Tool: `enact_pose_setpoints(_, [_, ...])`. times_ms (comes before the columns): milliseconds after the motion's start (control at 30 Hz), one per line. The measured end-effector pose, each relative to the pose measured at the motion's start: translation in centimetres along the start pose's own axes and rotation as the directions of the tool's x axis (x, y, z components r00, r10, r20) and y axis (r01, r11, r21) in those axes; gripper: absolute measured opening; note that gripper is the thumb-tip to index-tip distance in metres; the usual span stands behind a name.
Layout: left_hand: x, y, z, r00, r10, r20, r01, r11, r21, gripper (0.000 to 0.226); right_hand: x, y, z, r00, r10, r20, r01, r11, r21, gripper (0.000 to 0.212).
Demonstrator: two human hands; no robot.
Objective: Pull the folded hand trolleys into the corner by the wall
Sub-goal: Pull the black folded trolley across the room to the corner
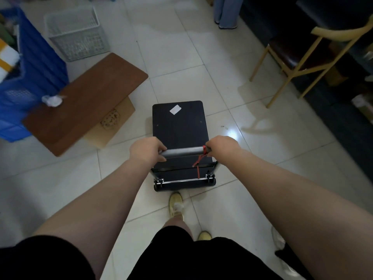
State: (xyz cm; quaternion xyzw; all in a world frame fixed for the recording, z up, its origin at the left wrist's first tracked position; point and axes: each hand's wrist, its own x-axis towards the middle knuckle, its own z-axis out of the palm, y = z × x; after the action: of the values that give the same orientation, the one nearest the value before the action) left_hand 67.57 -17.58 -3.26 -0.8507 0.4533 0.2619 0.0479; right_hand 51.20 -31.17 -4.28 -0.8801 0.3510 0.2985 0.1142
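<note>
A black platform hand trolley (178, 126) stands on the white tiled floor in the middle of the view, a white sticker near its far edge. Its grey handle bar (184, 152) rises toward me, with a red string tied near its right end. My left hand (146, 149) is shut on the left end of the bar. My right hand (221, 146) is shut on the right end, beside the red string. My feet in pale shoes are just behind the trolley's near edge.
A brown board (84, 102) lies over a cardboard box (113, 122) to the left, with a blue crate (30, 81) and a white wire basket (76, 35) behind. A yellow-framed chair (302, 63) and dark furniture stand right. Another person's legs (227, 13) are at the top.
</note>
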Motion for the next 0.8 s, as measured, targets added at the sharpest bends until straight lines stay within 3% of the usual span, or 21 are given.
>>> enact_pose_setpoints(100, [3.9,-0.9,-2.1,1.0,0.016,0.014,-0.015,1.0,-0.014,0.028,3.3,-0.2,-2.7,1.0,0.006,-0.004,-0.006,1.0,0.01,0.014])
enact_pose_setpoints(300, [10.1,-2.4,-6.3,0.997,0.057,0.052,-0.059,0.998,0.038,0.028,9.1,-0.6,-6.7,1.0,0.019,0.016,-0.019,0.999,0.029,0.006])
enact_pose_setpoints(533, [14.9,-2.6,-8.6,0.983,0.142,0.114,-0.148,0.988,0.048,0.029,13.2,0.5,-9.8,0.999,0.037,-0.001,-0.037,0.999,0.01,0.018])
enact_pose_setpoints(800, [18.6,-2.0,-11.6,0.991,0.1,0.092,-0.11,0.989,0.104,0.035,17.5,1.3,-12.4,0.999,0.017,-0.027,-0.017,1.0,-0.006,0.018])
